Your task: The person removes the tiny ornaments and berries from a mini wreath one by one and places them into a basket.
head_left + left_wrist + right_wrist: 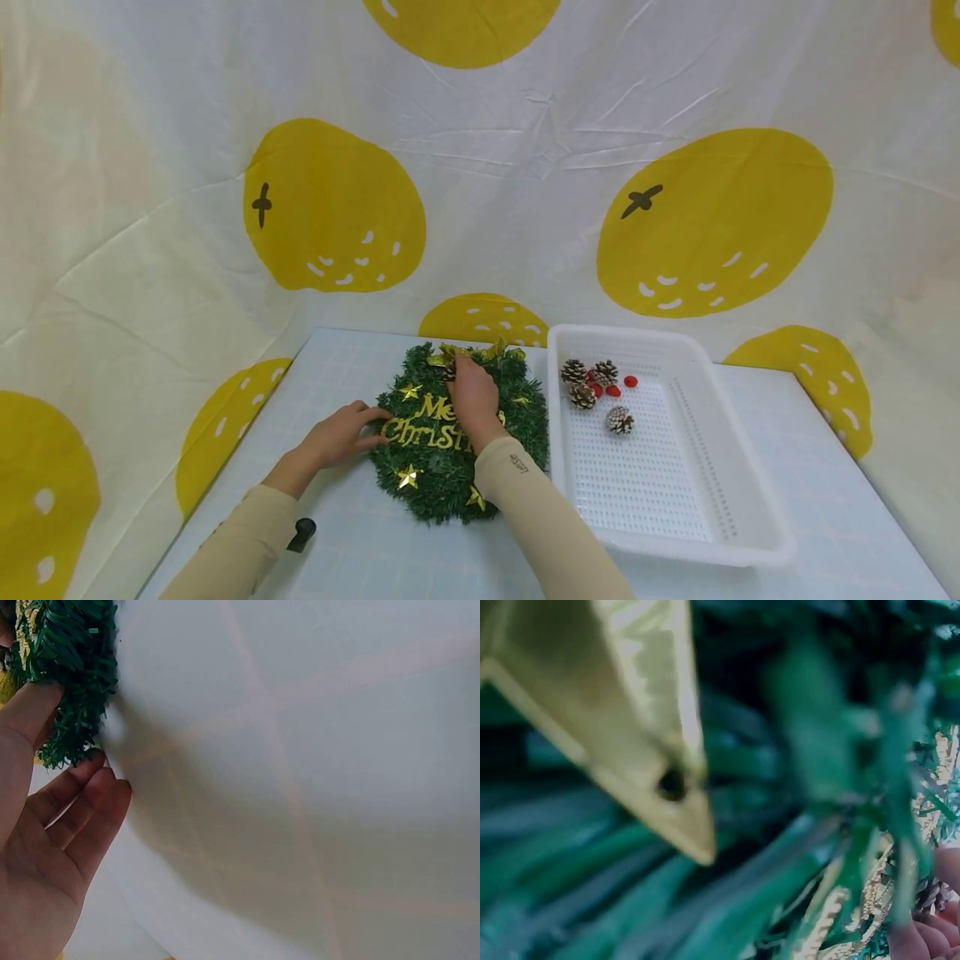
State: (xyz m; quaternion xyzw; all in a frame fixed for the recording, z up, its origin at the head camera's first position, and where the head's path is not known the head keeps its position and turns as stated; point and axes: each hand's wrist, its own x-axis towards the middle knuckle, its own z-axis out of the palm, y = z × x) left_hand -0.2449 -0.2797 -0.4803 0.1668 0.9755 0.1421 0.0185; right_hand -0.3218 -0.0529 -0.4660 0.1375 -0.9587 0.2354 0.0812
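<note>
A green tinsel wreath (517, 433) lies on the table, bearing gold "Merry Christmas" lettering (423, 435), gold stars (407, 477) and a gold bow (495, 350) along its far edge. My right hand (474, 396) reaches over the lettering and pinches a pine cone (928, 894) against the wreath's upper part, near the bow; the cone is mostly hidden by the fingers. At the wreath's left edge, my left hand (341, 435) touches the greenery with thumb and fingertips, its fingers nearly straight. One gold star (645, 712) looms close and blurred in the right wrist view.
Right of the wreath stands a white plastic basket (742, 467). Several pine cones (620, 420) and small red pieces (631, 382) lie inside, towards its far left. A small black object (302, 535) is beside the left sleeve. A fruit-patterned cloth (525, 208) hangs behind the table.
</note>
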